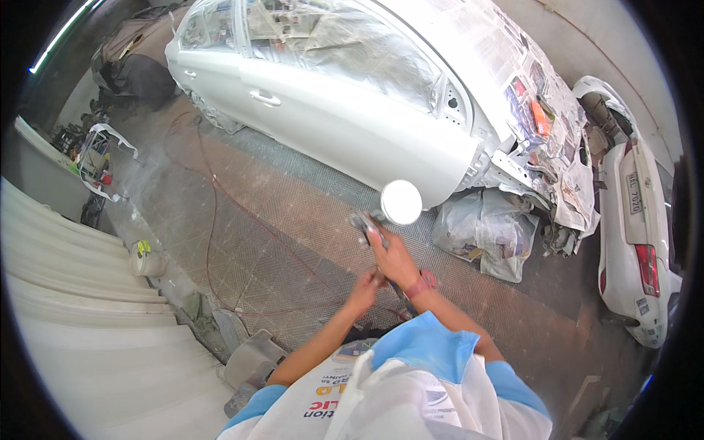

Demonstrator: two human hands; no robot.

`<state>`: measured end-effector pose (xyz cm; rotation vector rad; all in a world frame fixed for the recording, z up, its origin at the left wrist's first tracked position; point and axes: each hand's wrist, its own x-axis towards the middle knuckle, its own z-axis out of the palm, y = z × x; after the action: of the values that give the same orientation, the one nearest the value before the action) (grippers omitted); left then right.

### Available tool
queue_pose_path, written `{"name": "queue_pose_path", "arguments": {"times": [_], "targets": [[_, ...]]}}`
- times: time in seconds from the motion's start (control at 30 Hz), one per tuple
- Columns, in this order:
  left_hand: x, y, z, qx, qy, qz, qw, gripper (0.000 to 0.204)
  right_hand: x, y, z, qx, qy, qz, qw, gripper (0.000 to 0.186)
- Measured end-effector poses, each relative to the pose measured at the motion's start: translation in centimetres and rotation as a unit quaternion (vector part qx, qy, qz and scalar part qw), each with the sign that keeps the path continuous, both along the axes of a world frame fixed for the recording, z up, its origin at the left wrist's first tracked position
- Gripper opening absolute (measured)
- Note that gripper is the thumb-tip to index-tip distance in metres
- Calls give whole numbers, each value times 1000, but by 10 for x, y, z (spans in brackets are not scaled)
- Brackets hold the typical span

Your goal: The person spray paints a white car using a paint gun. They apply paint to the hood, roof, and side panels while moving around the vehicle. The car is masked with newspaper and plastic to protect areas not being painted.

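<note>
My right hand point(394, 258) grips the handle of a paint spray gun point(369, 226) with a round white cup point(401, 202) on top. Just below it, my left hand point(364, 291) is at the bottom of the gun's handle, fingers closed around the fitting where a thin red hose point(213, 220) comes in. Both hands are raised in front of my chest. The gun points toward the rear quarter of a white car body point(345, 121), whose windows and rear are masked with newspaper and plastic film.
A masked rear wheel point(488, 231) sits low under the car. A detached white bumper with a tail light point(634, 220) lies at the right. The red hose loops over the grated floor point(279, 220). A bucket point(148, 258), loose parts and a corrugated wall point(66, 308) stand left.
</note>
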<state>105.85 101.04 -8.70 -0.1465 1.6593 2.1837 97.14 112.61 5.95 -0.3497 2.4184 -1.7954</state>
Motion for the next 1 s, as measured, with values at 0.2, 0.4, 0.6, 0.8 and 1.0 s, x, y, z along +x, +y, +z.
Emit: {"name": "queue_pose_path", "arguments": {"times": [0.2,0.4,0.6,0.8,1.0], "targets": [[1,-121,99,131,55,142,980,25,-1,-148,89,8,-30,30,999,67],[-6,-209,134,141,96,214,962,20,0,-244,139,-2,-37,70,997,69],[-29,-260,164,115,124,237,957,23,-23,-298,165,-47,-53,86,994,66],[-58,-283,143,232,-11,116,966,32,-111,-334,197,-208,-2,46,977,63],[-32,-355,36,-254,77,-75,961,51,-304,-267,284,-227,110,-85,964,70]]}}
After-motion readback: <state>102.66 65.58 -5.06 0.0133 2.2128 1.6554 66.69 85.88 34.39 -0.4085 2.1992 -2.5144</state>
